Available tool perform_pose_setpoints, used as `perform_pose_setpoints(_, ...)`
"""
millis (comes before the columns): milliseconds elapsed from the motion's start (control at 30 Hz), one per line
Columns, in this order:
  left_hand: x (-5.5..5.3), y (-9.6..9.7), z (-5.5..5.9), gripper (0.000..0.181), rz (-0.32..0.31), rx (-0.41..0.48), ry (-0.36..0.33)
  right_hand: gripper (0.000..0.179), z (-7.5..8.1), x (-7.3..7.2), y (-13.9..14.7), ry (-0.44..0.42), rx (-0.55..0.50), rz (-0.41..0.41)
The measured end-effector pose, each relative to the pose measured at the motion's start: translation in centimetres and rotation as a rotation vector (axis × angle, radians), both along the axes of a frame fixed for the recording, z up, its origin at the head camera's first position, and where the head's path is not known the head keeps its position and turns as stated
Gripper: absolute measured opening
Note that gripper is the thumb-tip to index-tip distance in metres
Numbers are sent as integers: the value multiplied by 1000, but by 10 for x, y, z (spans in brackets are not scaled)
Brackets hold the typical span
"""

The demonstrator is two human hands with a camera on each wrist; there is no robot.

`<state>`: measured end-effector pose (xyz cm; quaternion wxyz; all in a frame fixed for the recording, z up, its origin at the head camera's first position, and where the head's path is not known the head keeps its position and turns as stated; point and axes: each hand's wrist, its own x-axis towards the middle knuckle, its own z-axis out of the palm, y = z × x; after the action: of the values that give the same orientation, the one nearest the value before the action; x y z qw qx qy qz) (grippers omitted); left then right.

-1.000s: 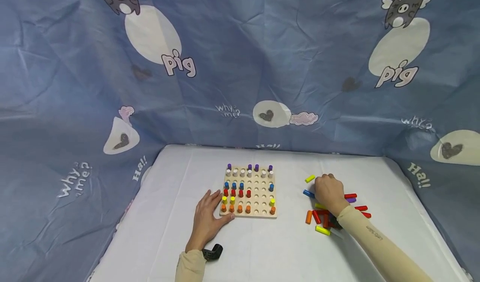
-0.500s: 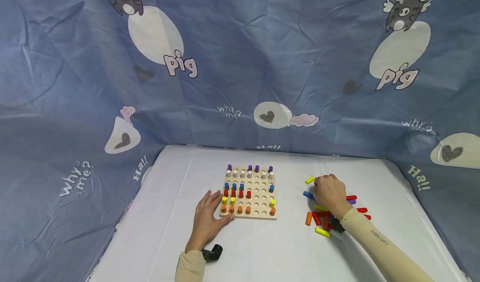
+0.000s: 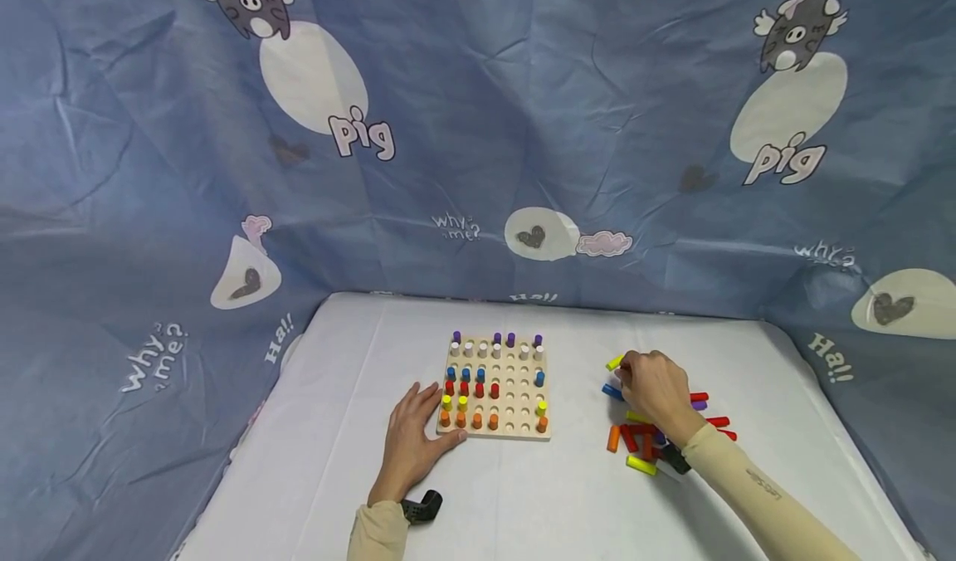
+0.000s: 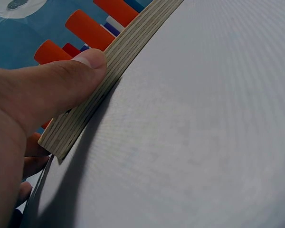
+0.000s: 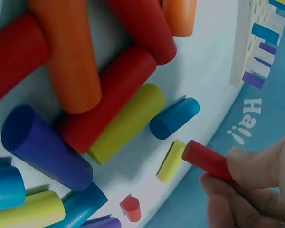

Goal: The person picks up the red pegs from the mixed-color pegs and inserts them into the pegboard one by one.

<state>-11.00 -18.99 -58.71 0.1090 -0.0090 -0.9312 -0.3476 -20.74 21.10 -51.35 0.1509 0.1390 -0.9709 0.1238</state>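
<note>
A wooden pegboard [image 3: 517,438] stands on the table with rows of purple, white, blue, red, yellow and orange pegs in its holes. My left hand [image 3: 409,436] rests at the board's near left corner, its thumb against the front edge and the fingers along the left side. In the left wrist view, the thumb [image 4: 69,83] touches the layered edge beside orange pegs. My right hand [image 3: 659,391] is above the loose pegs to the right. Between its thumb and fingers it pinches a red peg [image 5: 208,159], plain in the right wrist view.
Loose pegs lie around the right hand, among them a yellow peg [image 3: 641,465], an orange peg [image 3: 613,438] and a blue peg [image 3: 612,392]. Several overlap in a pile. A blue printed cloth [image 3: 448,129] hangs behind and beside the white table [image 3: 523,503].
The right hand has risen slightly from the loose pegs, its fingertips now more in view. The left hand stays at the board's corner. The head view has tilted a little.
</note>
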Motion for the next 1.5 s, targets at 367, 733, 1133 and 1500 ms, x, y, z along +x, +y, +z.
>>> perform_pose_setpoints(367, 4, 1, -4, 84, -3, -1, -7, 10, 2, 6, -1, 5, -93, 40)
perform_pose_setpoints(733, 4, 2, -4, 84, -1, 5, -36, 12, -2, 9, -5, 142, -136, 113)
perform_pose_setpoints(1133, 2, 3, -2, 84, -3, 8, -26, 14, 4, 13, -15, 98, -116, 146)
perform_pose_setpoints(1500, 1, -1, 1, 83, -15, -4, 24, 14, 14, 10, -30, 62, -122, 166)
